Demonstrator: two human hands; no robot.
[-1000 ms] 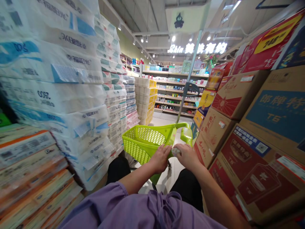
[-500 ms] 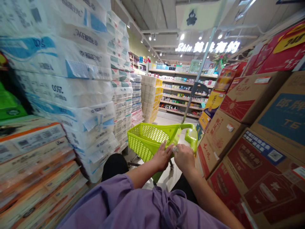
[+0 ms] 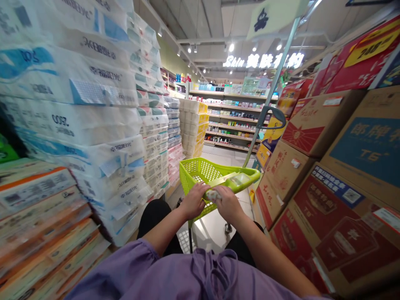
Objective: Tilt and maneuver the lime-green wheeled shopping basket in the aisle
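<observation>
Straight ahead of me is a small lime-green shopping cart (image 3: 187, 177), its perforated basket bare inside where I can see in. My left hand (image 3: 194, 201) is wrapped round the left part of its handle (image 3: 213, 194). Close beside it, my right hand (image 3: 229, 204) grips the same handle, fingers curled over. A pale, worn label shows on the handle between them. From the cart's right end rises a tall pole (image 3: 283, 58) with a grey loop (image 3: 275, 114) partway up and a pale bear-print flag (image 3: 276, 16) on top.
Tall stacks of wrapped tissue packs (image 3: 106, 108) line the left, with flat cartons (image 3: 40, 216) nearer me. Stacked cardboard boxes (image 3: 312, 125) crowd the right side. A tiled floor (image 3: 218, 155) runs between them towards stocked shelves (image 3: 231, 125) at the back.
The cart has turned, its basket and handle now angled differently and its pole shifted right. Both hands have moved left with the handle, still holding it.
</observation>
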